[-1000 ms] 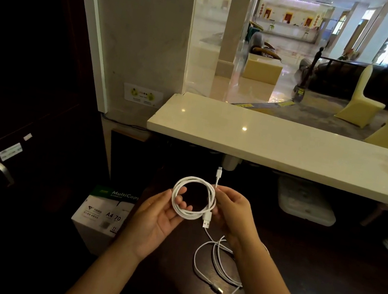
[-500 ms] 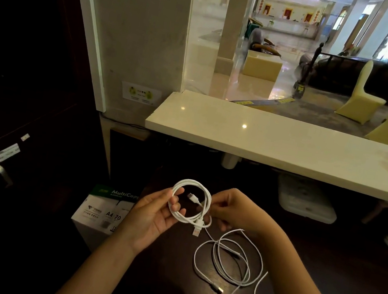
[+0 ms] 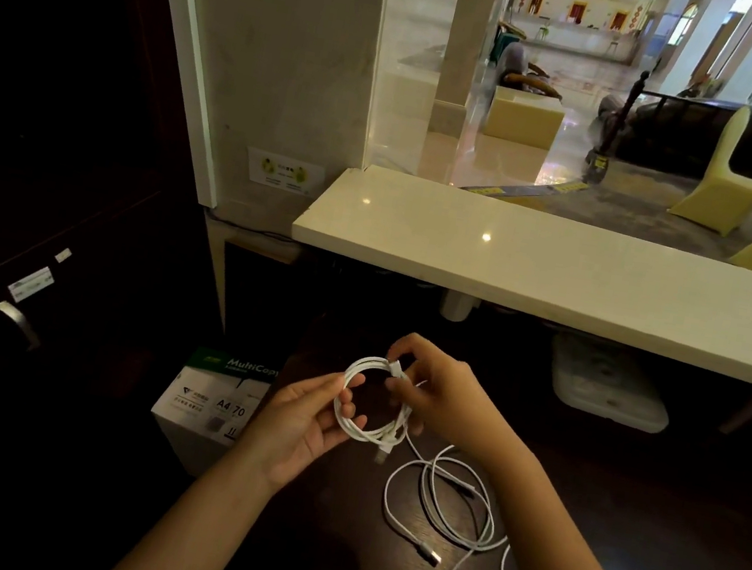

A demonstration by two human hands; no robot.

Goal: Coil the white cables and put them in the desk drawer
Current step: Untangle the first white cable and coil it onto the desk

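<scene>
Head view: my left hand [image 3: 306, 422] cradles the coiled cable [image 3: 372, 401] above the dark desk [image 3: 618, 549], thumb and fingers closed on its rim — my right hand [image 3: 437, 394] pinches the plug end at the top. If that pinch slips, I judge the loops spring open onto the loose cable [image 3: 441, 505] and tangle.

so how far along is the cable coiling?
One white cable coil is wound, held in both hands: left hand grips it, right hand pinches its end. The loose white cables remain uncoiled on the dark desk. No drawer is visibly open; nothing is stowed.
</scene>
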